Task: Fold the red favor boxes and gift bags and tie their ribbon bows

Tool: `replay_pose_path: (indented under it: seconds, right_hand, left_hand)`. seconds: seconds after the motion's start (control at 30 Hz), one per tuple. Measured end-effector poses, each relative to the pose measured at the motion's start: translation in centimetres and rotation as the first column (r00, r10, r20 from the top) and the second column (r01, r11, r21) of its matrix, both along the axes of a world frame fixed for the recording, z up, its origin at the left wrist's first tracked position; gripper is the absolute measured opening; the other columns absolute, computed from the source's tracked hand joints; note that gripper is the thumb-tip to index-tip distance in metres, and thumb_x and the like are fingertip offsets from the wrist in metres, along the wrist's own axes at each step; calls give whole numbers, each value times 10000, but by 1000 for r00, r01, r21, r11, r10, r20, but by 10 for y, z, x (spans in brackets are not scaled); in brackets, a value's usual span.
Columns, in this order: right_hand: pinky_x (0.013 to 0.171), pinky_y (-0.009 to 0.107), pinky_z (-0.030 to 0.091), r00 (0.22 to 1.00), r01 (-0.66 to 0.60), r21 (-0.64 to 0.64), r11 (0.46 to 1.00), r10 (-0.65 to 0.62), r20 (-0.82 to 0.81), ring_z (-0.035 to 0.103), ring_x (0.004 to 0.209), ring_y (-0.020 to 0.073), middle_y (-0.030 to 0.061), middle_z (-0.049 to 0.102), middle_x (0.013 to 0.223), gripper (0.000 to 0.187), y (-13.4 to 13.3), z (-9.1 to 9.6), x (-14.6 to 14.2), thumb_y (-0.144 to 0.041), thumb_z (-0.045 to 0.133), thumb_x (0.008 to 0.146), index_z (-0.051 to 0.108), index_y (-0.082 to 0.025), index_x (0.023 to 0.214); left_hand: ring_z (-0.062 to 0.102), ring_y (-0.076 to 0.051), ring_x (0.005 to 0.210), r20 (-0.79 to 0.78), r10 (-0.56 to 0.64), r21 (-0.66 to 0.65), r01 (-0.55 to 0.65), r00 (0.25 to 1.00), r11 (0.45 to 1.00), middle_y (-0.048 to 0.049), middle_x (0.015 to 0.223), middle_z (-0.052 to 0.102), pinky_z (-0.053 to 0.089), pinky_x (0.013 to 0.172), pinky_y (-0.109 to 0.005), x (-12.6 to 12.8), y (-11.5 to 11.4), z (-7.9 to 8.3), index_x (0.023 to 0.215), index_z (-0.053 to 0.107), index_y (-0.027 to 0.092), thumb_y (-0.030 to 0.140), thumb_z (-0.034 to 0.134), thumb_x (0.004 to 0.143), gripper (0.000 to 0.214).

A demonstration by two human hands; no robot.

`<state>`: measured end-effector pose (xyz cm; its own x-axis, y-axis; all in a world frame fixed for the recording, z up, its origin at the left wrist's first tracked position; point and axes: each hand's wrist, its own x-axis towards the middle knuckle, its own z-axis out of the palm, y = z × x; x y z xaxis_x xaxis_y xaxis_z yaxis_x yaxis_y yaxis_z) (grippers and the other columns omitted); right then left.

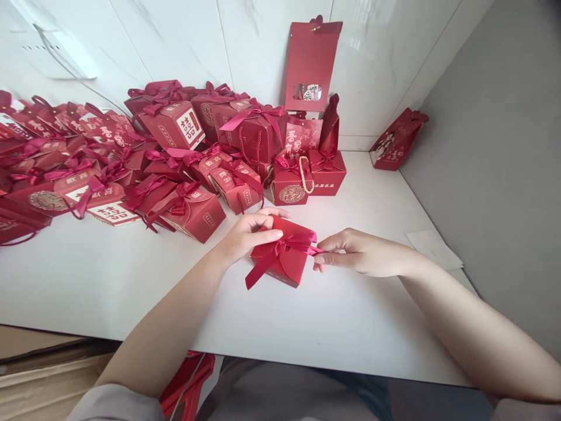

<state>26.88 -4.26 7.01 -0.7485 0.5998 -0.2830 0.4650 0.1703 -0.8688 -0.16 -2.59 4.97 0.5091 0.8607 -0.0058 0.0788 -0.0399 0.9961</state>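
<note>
A small red gift box (287, 270) sits on the white table in front of me, tied on top with a magenta satin ribbon (287, 244). One ribbon tail hangs over the box's left front. My left hand (256, 231) grips the box's back left corner, with the thumb on the lid and the fingers along the far side. To the right of the box, my right hand (346, 251) pinches the ribbon's other tail and holds it stretched out from the knot. The fingertips of the right hand partly cover that ribbon end.
Many finished-looking red boxes with bows (193, 210) are heaped along the left and back. A tall red bag (312, 58) leans against the tiled wall. Another box (397, 140) stands at the back right, and white paper (432, 247) lies by the grey side panel.
</note>
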Motion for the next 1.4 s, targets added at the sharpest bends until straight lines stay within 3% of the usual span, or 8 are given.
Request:
replay_pose_path:
  seconds: [0.23, 0.5, 0.67, 0.87, 1.03, 1.1, 1.2, 1.4]
  right_hand:
    - [657, 292, 417, 990, 130, 163, 978, -137, 31, 542, 677, 151, 3, 629, 733, 466, -2, 10, 3, -580, 469, 973, 640, -197, 771]
    - [550, 275, 505, 880, 349, -181, 920, -387, -274, 622, 547, 148, -23, 654, 692, 420, -8, -1, -16, -592, 613, 900, 503, -244, 1107]
    - [490, 210, 406, 904, 386, 107, 917, -352, -241, 480, 505, 92, -64, 535, 583, 349, -15, 0, -16, -544, 617, 918, 566, -235, 1071]
    - [447, 233, 405, 932, 345, 185, 920, -314, -180, 479, 476, 102, -41, 570, 603, 310, -12, 7, -8, -512, 613, 929, 593, -212, 1004]
    - [783, 366, 546, 947, 321, 826, 463, -141, -290, 657, 869, 202, 78, 705, 932, 157, -40, 8, -28, -312, 601, 963, 690, -194, 910]
    - [945, 428, 525, 981, 183, 943, 278, 6, -192, 648, 1051, 236, 96, 710, 1125, 168, -56, 0, -41, -304, 611, 958, 712, -191, 886]
    - [1114, 505, 430, 999, 14, 1000, 16, -32, -14, 561, 1267, 263, 97, 619, 1378, 141, -72, -16, -57, -209, 593, 957, 729, -171, 966]
    - [981, 453, 566, 993, -44, 992, -122, -116, 30, 656, 1162, 263, 108, 699, 1263, 246, -70, -34, -59, -68, 529, 935, 736, -155, 1035]
  left_hand:
    - [617, -195, 925, -123, -7, 29, 10, 992, 1000, -94, 1337, 560, 475, 817, -360, 2, -4, 6, 591, 313, 164, 316, 779, 732, 510]
    - [624, -212, 992, -165, -1, 98, 17, 986, 995, -81, 1298, 586, 482, 914, -391, 6, -5, 4, 578, 308, 164, 307, 796, 713, 526]
    - [606, -224, 1054, -60, 2, 156, 8, 998, 988, -89, 1251, 582, 484, 934, -374, 17, -12, -5, 586, 358, 162, 351, 769, 766, 487]
    - [611, -212, 1029, -47, -27, 169, 34, 999, 985, -78, 1238, 586, 485, 955, -375, 22, -18, -7, 588, 374, 164, 340, 771, 772, 472]
    - [621, -231, 1042, -66, 102, 226, -85, 993, 970, -83, 1182, 618, 449, 1029, -415, 24, -16, -9, 552, 421, 164, 368, 779, 766, 464]
    - [616, -238, 1061, -61, 211, 267, -187, 976, 945, -84, 1159, 626, 450, 1023, -409, 26, -16, -11, 539, 430, 167, 382, 778, 766, 469]
    - [603, -248, 1101, -45, 328, 322, -297, 944, 899, -80, 1147, 633, 460, 998, -392, 27, -17, -11, 532, 408, 173, 370, 781, 762, 481]
    - [583, -242, 1155, -61, 323, 317, -289, 944, 904, -66, 1195, 629, 432, 1046, -384, 25, -17, -10, 566, 418, 176, 383, 694, 852, 448]
